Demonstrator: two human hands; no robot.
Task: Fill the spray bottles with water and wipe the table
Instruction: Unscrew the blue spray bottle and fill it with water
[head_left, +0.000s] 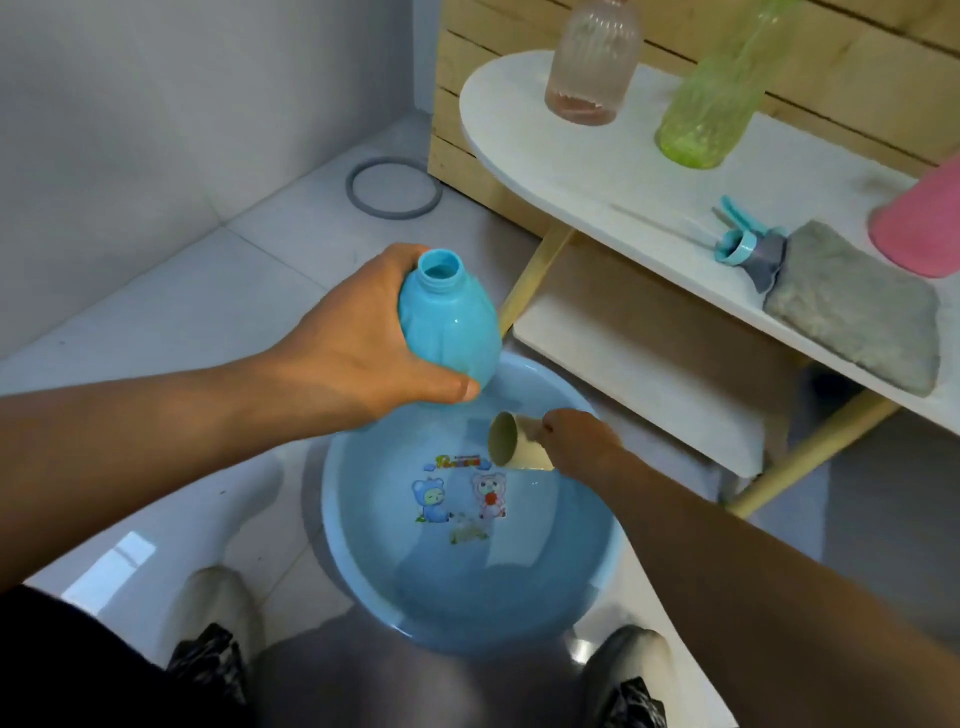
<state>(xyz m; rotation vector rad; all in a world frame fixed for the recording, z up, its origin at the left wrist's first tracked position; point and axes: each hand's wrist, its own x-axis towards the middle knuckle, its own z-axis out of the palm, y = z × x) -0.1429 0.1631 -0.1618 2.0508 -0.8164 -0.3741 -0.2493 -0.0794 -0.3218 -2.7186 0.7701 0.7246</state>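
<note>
My left hand (358, 343) grips a blue spray bottle (447, 317) with its cap off and open neck tilted up, above the far rim of a blue basin (337, 499) of water on the floor. My right hand (576, 439) holds a small beige cup (511, 441) on its side, low over the water in the basin. On the white table (571, 171) stand a clear pink bottle (592, 62) and a green bottle (711, 98), both uncapped. A blue spray head (748, 244) lies beside a grey cloth (857, 306).
A pink object (919, 223) stands at the table's right edge. A lower shelf (639, 364) sits under the tabletop, with wooden legs. A grey ring (395, 187) lies on the tiled floor by a wooden crate. My shoes flank the basin.
</note>
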